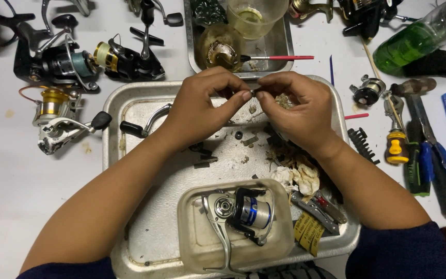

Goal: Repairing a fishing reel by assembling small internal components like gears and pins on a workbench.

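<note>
nearest the person, a clear plastic tub (192, 243) sits on the near end of a metal tray (145, 243) and holds a silver spinning reel (238, 209) with a blue spool. just right of the tub lie a folding multi-tool (316, 209), a yellow label strip (308, 232) and a wad of stained rag (300, 175). further up, the tray floor is scattered with small dark parts and grime, and a reel handle with a black knob (143, 124) rests near its left rim. above the middle of the tray the two hands meet: the left hand (202, 106) and the right hand (295, 106) both pinch a small dark part (253, 93) between thumb and fingertips, each grip closed on it from its own side; the part is too small to tell its shape. on the white worktop (6, 181) to the left lie a gold-spooled reel (58, 116) and, beyond it, darker reels (83, 59). to the right sit a yellow-handled tool (397, 147), blue-handled pliers (432, 160) and a small round reel (367, 90). furthest off, a smaller steel tray (280, 46) carries a plastic cup (254, 18) and a red-handled brush (280, 58), with a green bottle (419, 36) lying at the far right.
</note>
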